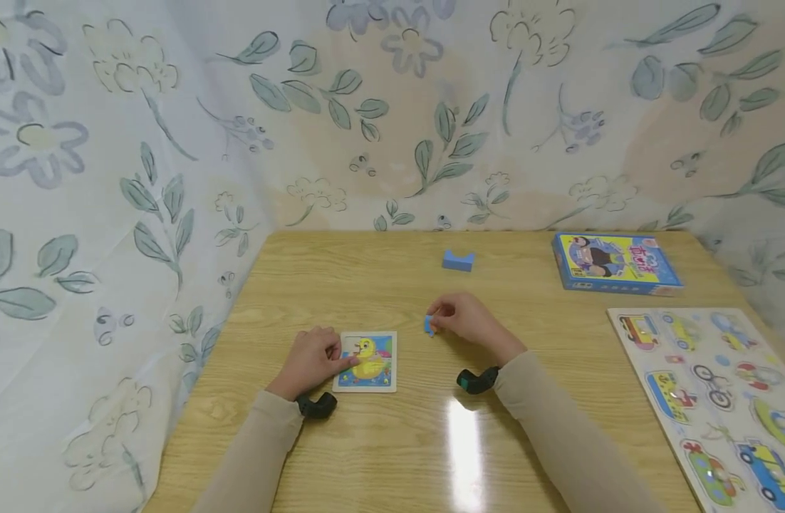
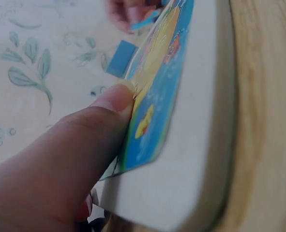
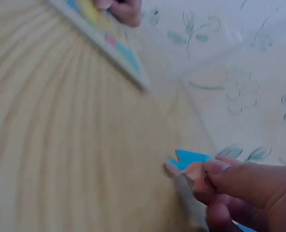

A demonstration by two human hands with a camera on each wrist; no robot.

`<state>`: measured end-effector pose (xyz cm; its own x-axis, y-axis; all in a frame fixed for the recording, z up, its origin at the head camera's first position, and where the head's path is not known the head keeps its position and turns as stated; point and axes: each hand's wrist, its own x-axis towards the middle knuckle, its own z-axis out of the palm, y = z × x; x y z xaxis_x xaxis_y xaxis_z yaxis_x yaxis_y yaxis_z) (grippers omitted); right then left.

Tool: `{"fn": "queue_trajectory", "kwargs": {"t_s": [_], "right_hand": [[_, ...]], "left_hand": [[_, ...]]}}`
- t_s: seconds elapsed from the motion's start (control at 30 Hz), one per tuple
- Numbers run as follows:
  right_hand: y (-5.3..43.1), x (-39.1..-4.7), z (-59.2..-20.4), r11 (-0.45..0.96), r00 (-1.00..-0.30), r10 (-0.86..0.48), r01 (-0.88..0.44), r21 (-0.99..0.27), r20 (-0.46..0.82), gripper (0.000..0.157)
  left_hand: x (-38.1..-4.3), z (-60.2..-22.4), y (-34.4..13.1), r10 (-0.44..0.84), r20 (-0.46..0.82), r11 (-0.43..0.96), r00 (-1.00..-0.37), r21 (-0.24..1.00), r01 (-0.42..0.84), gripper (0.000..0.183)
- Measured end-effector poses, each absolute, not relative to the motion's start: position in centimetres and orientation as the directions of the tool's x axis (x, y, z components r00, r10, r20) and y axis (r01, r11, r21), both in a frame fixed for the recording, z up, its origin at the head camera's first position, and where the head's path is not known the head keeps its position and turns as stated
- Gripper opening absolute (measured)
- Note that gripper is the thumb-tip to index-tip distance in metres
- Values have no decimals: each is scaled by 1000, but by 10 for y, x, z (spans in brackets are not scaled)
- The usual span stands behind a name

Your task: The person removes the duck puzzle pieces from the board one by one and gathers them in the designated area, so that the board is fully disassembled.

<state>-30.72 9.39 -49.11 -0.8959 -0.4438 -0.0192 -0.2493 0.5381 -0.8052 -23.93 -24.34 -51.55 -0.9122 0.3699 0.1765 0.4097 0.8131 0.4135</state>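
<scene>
A small square duck jigsaw puzzle [image 1: 383, 343] in a pale frame lies flat on the table. My left hand [image 1: 310, 362] grips it at its left side, the thumb [image 2: 101, 108] pressing on the picture. Bare pale board shows at the puzzle's upper left corner. To the right of the puzzle, my right hand [image 1: 472, 320] pinches a small blue and orange puzzle piece [image 3: 193, 162] between thumb and fingers, low over the wood. Part of that piece is hidden behind the fingertips.
Behind the right hand stands a blue block [image 1: 458, 262] with a notched top. A blue picture box [image 1: 617, 262] lies at the back right. In front of it is a large vehicle puzzle board [image 1: 687, 356]. Floral cloth [image 1: 431, 128] hangs behind the wooden table.
</scene>
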Motion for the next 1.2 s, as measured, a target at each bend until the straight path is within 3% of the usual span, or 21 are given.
{"fn": "queue_trajectory", "kwargs": {"t_s": [0.47, 0.6, 0.73, 0.9, 1.03, 1.2], "right_hand": [[93, -291, -506, 670, -930, -363, -309, -675, 66, 14], [76, -285, -499, 662, -933, -323, -342, -666, 158, 11], [38, -272, -490, 602, -880, -426, -448, -661, 209, 12], [-1, -263, -493, 584, -768, -631, -561, -587, 107, 25], [-9, -263, -500, 633, -741, -669, -603, -486, 48, 30], [-11, -261, -502, 622, -708, -702, -665, -414, 82, 33]], "left_hand": [[-237, -517, -240, 377, 209, 802, -902, 414, 431, 48], [-237, -517, -241, 385, 216, 803, -897, 400, 441, 48], [-237, -517, -244, 380, 229, 806, -896, 393, 442, 49], [-238, -518, -244, 379, 231, 803, -896, 398, 443, 49], [-238, -517, -242, 387, 217, 803, -896, 398, 443, 49], [-237, -516, -243, 376, 208, 809, -903, 401, 429, 49]]}}
